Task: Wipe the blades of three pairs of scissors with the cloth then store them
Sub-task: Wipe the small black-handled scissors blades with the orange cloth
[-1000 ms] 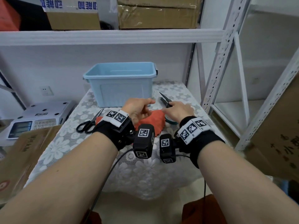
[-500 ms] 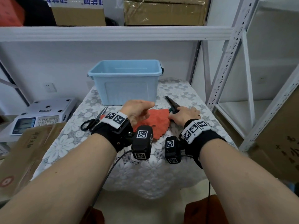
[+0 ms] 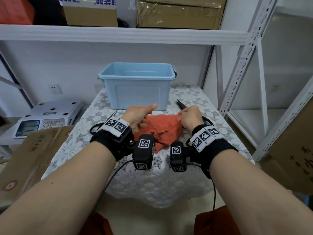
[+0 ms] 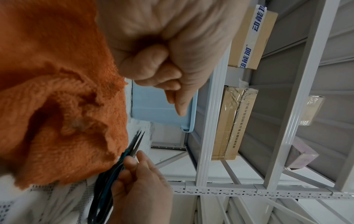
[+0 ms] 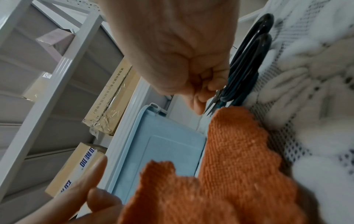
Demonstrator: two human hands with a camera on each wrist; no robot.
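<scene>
An orange cloth (image 3: 160, 131) lies on the lace-covered table (image 3: 152, 184) between my hands. My left hand (image 3: 140, 116) rests on the cloth's left edge with its fingers curled and its thumb sticking out, and it seems to grip the cloth (image 4: 57, 91). My right hand (image 3: 189, 117) pinches a pair of teal-and-black scissors (image 5: 247, 60) near the pivot, at the cloth's right corner. Their blade tip (image 3: 180, 104) points toward the light blue box (image 3: 135, 77). A second pair, with black handles (image 3: 94, 128), lies left of my left wrist.
The blue box stands open at the back of the table. A white scale (image 3: 45, 117) and a cardboard box (image 3: 30, 158) sit to the left. White shelf uprights (image 3: 237, 73) and a carton (image 3: 296, 150) are close on the right. A shelf with boxes (image 3: 179, 12) runs overhead.
My left hand's fingers have curled in on the cloth and its thumb now sticks out. My right hand has stayed at the scissors, and the cloth lies more spread between the hands.
</scene>
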